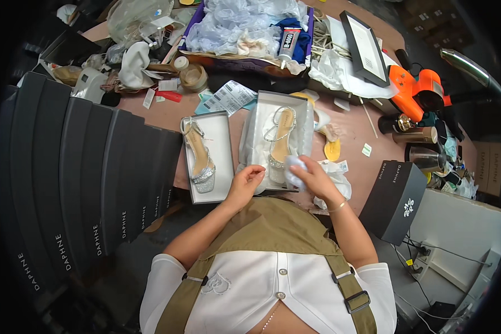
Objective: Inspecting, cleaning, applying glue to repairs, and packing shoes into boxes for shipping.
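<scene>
My right hand (315, 179) grips a crumpled white wad of tissue or cloth (293, 171), held over the near right edge of an open shoe box (306, 117). Inside that box, on white tissue paper, lies a silver strappy sandal (282, 133) with a beige insole. My left hand (244, 188) is closed with its fingers curled together at the box's near left corner; whatever they may pinch is hidden. Left of it, the matching sandal (197, 153) rests in a shallow white box lid (220, 139) with a dark rim.
Dark shoe boxes (111, 178) are stacked along the left. A purple-edged box of crumpled plastic (234, 28) with a glue tube (289, 44) stands behind. At right are an orange heat tool (409, 89), a metal cup (426, 158), another dark shoe box (392, 197) and cables (409, 250).
</scene>
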### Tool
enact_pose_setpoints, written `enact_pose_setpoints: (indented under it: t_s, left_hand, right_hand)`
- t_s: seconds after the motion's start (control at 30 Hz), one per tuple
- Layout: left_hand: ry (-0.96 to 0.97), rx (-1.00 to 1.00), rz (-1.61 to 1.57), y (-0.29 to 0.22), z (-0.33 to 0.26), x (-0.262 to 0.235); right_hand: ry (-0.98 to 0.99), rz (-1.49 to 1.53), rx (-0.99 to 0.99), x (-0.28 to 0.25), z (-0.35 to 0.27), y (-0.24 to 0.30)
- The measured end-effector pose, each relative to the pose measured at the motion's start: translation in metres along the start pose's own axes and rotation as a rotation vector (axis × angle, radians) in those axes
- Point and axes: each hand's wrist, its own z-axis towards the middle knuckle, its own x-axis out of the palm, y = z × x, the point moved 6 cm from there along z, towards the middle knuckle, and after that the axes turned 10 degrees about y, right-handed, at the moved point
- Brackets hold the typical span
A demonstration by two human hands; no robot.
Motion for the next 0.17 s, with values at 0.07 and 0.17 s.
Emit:
enact_pose_setpoints:
  t_s: [0.07,0.17]
  left_hand:
    - [0.046,-0.010,-0.032,0.007,0.002,-0.002]
    - [0.047,-0.002,-0.071,0.013,0.002,-0.011]
  right_hand:
    - [-0.001,-0.556,-0.258,0.017,0.039,-0.002]
    - [0.389,-0.594,0.112,0.039,0.075,-0.001]
